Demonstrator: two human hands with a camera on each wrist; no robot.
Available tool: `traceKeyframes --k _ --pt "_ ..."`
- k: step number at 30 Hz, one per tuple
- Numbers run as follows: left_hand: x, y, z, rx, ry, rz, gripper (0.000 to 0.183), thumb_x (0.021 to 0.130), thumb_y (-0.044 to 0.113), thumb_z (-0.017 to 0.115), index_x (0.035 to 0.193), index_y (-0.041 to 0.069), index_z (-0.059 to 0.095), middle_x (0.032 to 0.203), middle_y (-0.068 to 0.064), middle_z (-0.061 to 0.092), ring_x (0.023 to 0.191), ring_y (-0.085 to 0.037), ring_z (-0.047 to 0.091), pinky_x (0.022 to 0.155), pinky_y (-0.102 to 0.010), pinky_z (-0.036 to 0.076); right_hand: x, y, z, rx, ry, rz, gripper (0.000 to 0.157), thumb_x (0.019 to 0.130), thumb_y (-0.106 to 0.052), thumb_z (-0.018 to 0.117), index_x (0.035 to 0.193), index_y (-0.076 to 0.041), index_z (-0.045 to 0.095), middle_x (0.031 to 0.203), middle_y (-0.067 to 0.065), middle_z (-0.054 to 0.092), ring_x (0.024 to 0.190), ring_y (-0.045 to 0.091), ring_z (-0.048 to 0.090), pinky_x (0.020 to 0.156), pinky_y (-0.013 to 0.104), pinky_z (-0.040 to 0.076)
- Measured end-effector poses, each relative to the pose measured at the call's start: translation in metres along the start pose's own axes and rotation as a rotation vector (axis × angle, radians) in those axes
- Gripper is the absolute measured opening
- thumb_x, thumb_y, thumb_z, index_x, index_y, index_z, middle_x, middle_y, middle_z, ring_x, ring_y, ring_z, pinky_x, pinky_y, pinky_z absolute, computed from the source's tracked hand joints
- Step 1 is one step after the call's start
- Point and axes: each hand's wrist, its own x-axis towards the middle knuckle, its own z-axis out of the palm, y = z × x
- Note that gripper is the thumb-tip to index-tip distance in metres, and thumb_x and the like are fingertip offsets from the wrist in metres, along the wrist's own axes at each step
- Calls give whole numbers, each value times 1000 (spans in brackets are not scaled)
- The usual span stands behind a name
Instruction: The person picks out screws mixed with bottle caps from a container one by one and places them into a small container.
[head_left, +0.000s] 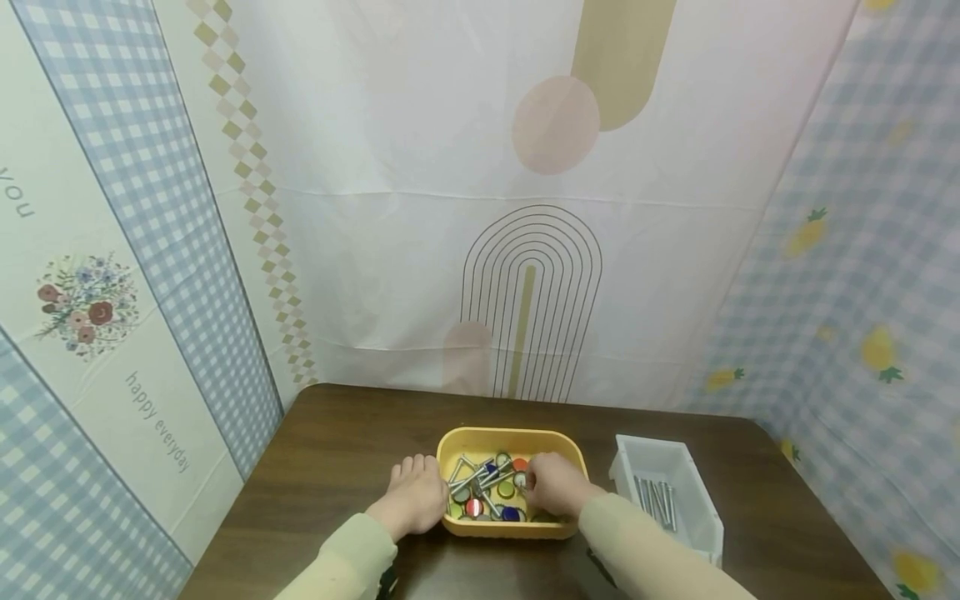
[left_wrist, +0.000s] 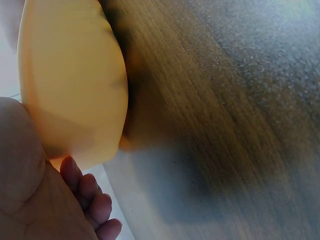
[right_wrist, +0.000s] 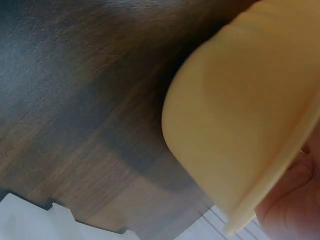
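Observation:
A yellow plastic tray [head_left: 510, 528] holds a mix of silver bolts [head_left: 468, 481] and coloured bottle caps [head_left: 506, 490]. My left hand [head_left: 417, 493] grips the tray's left side, its fingers along the outer wall [left_wrist: 75, 75] and its thumb side over the rim. My right hand [head_left: 557, 482] reaches over the right rim into the tray, fingers curled down among the caps and bolts. Its fingertips are mostly hidden, and I cannot tell whether they hold a piece. In the right wrist view the hand [right_wrist: 290, 200] shows only partly behind the tray's rim.
To the right stands a white plastic bin [head_left: 701, 492] with several long bolts [head_left: 656, 502] lying in it. Both containers sit on a dark wood table [head_left: 360, 425]. Patterned cloths [head_left: 390, 275] hang behind the table and at its sides.

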Motion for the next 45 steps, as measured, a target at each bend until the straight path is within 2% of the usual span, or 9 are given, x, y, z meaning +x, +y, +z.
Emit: traceKeyframes --k 2,8,11,17,22,25,30,39,45 --pt "0 0 1 -1 -2 -1 19 95 23 43 89 4 43 82 -9 35 81 -29 33 79 -48 30 0 2 -1 59 8 1 23 68 -2 68 57 -15 53 53 -7 47 48 8 44 47 25 37" --pt "-2 -1 -1 -5 -2 -8 19 95 22 44 88 4 43 82 -9 35 81 -29 32 79 -48 30 1 2 -8 192 42 31 21 81 -7 70 68 -12 55 62 -3 53 52 12 51 51 29 43" --pt "-3 -1 -3 -6 3 -11 19 95 22 44 88 4 44 82 -9 35 81 -29 33 79 -48 30 4 2 -11 293 52 93 18 84 -7 69 73 -9 55 66 1 55 56 13 54 52 31 46" --pt "-3 -2 -1 2 4 -10 20 94 23 45 90 4 45 82 -9 35 82 -29 34 80 -49 31 5 5 -11 587 61 267 10 90 -6 60 91 -3 51 81 12 55 66 20 62 60 38 55" --pt "-3 -2 0 8 -1 -10 20 95 23 44 89 4 44 83 -9 35 82 -29 34 80 -48 31 4 5 -16 714 42 316 12 92 -9 59 97 -1 52 88 15 56 67 22 64 64 39 56" --pt "-3 -3 0 7 -2 -9 20 94 23 44 89 4 44 82 -9 35 81 -29 33 79 -48 31 3 6 -20 764 29 312 14 92 -10 61 99 1 55 88 16 60 68 22 64 64 38 56" --pt "-4 -2 -1 4 0 -5 20 94 23 44 89 4 44 82 -9 35 81 -29 34 79 -48 31 4 10 -27 806 73 303 20 90 -13 67 100 3 61 95 19 63 73 22 64 66 37 55" --pt "-4 0 -1 -3 1 5 20 94 23 44 89 3 43 82 -10 36 81 -29 33 78 -47 31 4 19 -40 815 140 337 22 90 -18 68 99 1 65 97 19 64 78 24 64 70 39 55" --pt "-4 0 -1 2 -1 4 21 95 24 45 90 4 44 82 -10 35 80 -29 33 77 -47 31 0 25 -47 837 164 345 26 90 -17 68 101 6 65 95 19 64 78 27 66 71 41 55"
